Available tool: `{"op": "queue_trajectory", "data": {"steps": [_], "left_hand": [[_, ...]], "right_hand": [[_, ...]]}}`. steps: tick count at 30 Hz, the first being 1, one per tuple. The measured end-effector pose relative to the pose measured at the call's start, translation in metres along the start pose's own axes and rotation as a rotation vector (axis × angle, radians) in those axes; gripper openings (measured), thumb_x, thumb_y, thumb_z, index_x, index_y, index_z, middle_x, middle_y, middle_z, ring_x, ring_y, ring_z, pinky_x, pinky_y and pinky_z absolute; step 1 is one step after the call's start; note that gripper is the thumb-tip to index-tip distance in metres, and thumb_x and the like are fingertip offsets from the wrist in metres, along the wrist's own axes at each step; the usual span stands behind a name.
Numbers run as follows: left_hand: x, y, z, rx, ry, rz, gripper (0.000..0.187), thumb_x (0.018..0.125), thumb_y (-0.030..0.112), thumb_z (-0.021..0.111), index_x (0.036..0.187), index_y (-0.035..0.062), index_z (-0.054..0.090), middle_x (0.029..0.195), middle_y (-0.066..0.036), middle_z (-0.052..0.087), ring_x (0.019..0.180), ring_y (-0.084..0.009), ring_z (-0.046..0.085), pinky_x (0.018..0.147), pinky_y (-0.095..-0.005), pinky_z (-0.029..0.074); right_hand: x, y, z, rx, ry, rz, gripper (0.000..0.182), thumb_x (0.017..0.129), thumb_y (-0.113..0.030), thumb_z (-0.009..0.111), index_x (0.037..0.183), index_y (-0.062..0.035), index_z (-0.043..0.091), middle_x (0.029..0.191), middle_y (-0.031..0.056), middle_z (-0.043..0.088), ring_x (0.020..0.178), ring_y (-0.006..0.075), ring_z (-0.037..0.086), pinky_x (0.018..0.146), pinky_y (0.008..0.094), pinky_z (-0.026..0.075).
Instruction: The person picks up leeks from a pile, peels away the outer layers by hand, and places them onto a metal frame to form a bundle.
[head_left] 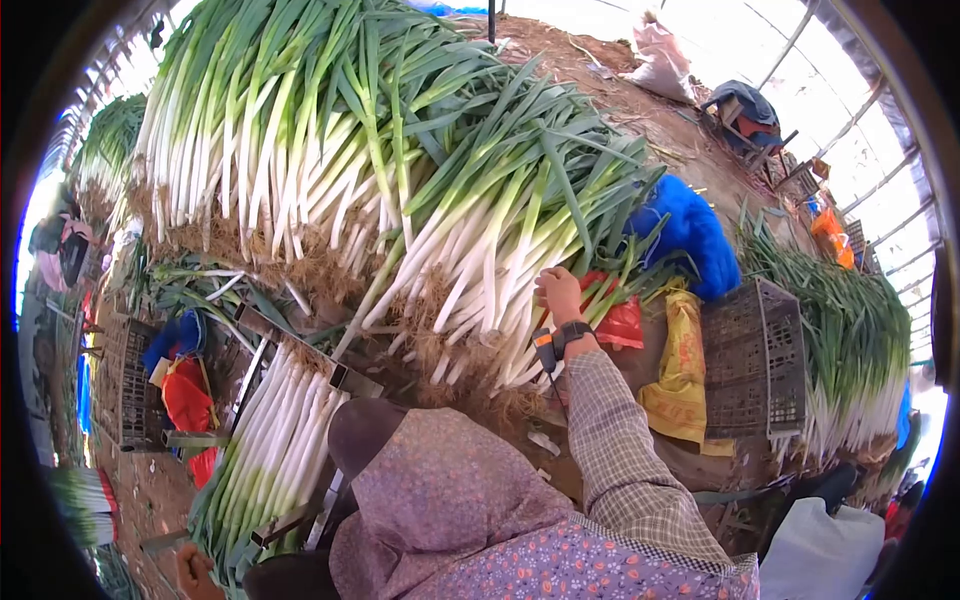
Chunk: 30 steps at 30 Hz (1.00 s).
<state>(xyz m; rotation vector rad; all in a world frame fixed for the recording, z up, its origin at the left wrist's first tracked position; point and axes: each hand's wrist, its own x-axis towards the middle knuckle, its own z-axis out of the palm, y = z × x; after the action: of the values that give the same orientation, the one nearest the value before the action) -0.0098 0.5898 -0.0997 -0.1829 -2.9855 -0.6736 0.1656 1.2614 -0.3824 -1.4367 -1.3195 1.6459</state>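
Observation:
My right hand [560, 293], in a checked sleeve, reaches into the large pile of leeks [490, 250]. Its fingers are curled around a leek stalk among the white stems. A dark strap with a small orange-and-grey device [545, 352] sits on that wrist. At the lower left edge, my left hand [197, 572] shows only in part, near the green leaves of leeks [285, 430] laid side by side in a metal frame [352, 381]. What its fingers do is not clear. Roots of the piled leeks face me.
Floral cloth [470, 490] covers my lap. To the right are a red bag [620, 322], a yellow sack [680, 370], blue netting [690, 235] and a black plastic crate [755, 360]. More leeks [840, 320] lie beyond. Another crate [128, 385] stands left.

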Motion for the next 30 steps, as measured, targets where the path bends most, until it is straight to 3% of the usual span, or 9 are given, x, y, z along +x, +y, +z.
{"op": "queue_trajectory", "data": {"steps": [5,8,12,13,16,18,22,24,30], "left_hand": [[0.005,-0.036,0.001,-0.070,0.053,-0.047,0.021,0.098,0.014,0.053,0.106,0.0011,0.067,0.095,-0.012,0.067,0.080,-0.0254,0.062,0.071,-0.0382,0.050],[0.001,-0.037,-0.004,0.164,-0.031,-0.011,0.023,0.098,0.017,0.053,0.106,0.0004,0.067,0.097,-0.013,0.067,0.083,-0.0271,0.063,0.074,-0.0391,0.051],[-0.008,-0.011,-0.003,0.084,0.019,-0.227,0.025,0.098,0.019,0.052,0.104,0.0000,0.067,0.096,-0.014,0.068,0.085,-0.0276,0.064,0.076,-0.0396,0.051],[-0.008,-0.020,-0.003,0.029,0.029,-0.278,0.025,0.098,0.020,0.052,0.104,0.0002,0.068,0.096,-0.014,0.068,0.085,-0.0271,0.064,0.075,-0.0390,0.052],[-0.009,-0.023,-0.006,0.018,0.047,-0.216,0.025,0.097,0.020,0.053,0.102,0.0005,0.068,0.098,-0.015,0.068,0.087,-0.0271,0.064,0.076,-0.0389,0.052],[-0.009,-0.026,0.001,-0.112,0.104,-0.252,0.025,0.098,0.020,0.053,0.102,0.0014,0.068,0.098,-0.016,0.069,0.086,-0.0266,0.064,0.077,-0.0388,0.052],[-0.001,-0.070,0.008,-0.122,0.028,-0.049,0.028,0.099,0.024,0.053,0.114,0.0065,0.069,0.101,-0.016,0.070,0.091,-0.0281,0.066,0.082,-0.0383,0.054],[0.000,-0.073,0.016,-0.409,0.089,0.129,0.011,0.094,0.000,0.050,0.095,0.0022,0.060,0.075,-0.002,0.053,0.069,-0.0099,0.048,0.065,-0.0264,0.042],[-0.035,0.025,-0.006,-0.647,0.070,0.277,0.011,0.089,-0.005,0.053,0.095,-0.0001,0.061,0.077,-0.001,0.056,0.071,-0.0088,0.055,0.066,-0.0237,0.047]], "right_hand": [[0.035,0.027,0.057,-0.608,0.158,-0.155,0.055,0.076,-0.035,0.078,0.104,0.0077,0.057,0.099,0.0283,0.066,0.089,0.0432,0.064,0.080,0.0462,0.052],[0.042,0.028,0.072,-0.724,0.250,-0.213,0.051,0.074,-0.033,0.079,0.097,0.0073,0.058,0.095,0.0250,0.067,0.088,0.0402,0.065,0.080,0.0454,0.051],[0.043,0.006,0.054,-0.718,0.028,-0.207,0.042,0.074,-0.023,0.076,0.096,0.0077,0.059,0.090,0.0216,0.066,0.076,0.0271,0.069,0.065,0.0376,0.055],[0.012,-0.022,0.041,-0.434,-0.123,-0.065,0.039,0.077,-0.020,0.073,0.101,0.0070,0.058,0.089,0.0160,0.065,0.071,0.0190,0.067,0.060,0.0318,0.056],[-0.076,-0.058,-0.009,0.329,-0.474,-0.021,0.049,0.087,-0.009,0.057,0.131,0.0028,0.040,0.099,0.0116,0.061,0.084,0.0190,0.065,0.073,0.0328,0.057],[-0.126,-0.052,-0.050,0.743,-0.751,0.084,0.054,0.087,-0.007,0.054,0.138,-0.0044,0.038,0.099,0.0087,0.061,0.084,0.0207,0.063,0.073,0.0339,0.055],[-0.157,-0.014,-0.055,0.903,-0.725,0.197,0.043,0.092,-0.010,0.054,0.133,-0.0068,0.043,0.101,0.0105,0.058,0.093,0.0228,0.062,0.082,0.0374,0.054],[-0.178,-0.034,-0.025,0.901,-0.653,0.175,0.036,0.095,-0.011,0.052,0.129,-0.0064,0.042,0.102,0.0103,0.057,0.092,0.0229,0.061,0.082,0.0380,0.054],[-0.263,-0.140,0.112,0.998,-0.884,0.012,0.025,0.099,-0.008,0.046,0.123,-0.0119,0.038,0.099,0.0098,0.058,0.090,0.0225,0.059,0.061,0.0336,0.049]]}}
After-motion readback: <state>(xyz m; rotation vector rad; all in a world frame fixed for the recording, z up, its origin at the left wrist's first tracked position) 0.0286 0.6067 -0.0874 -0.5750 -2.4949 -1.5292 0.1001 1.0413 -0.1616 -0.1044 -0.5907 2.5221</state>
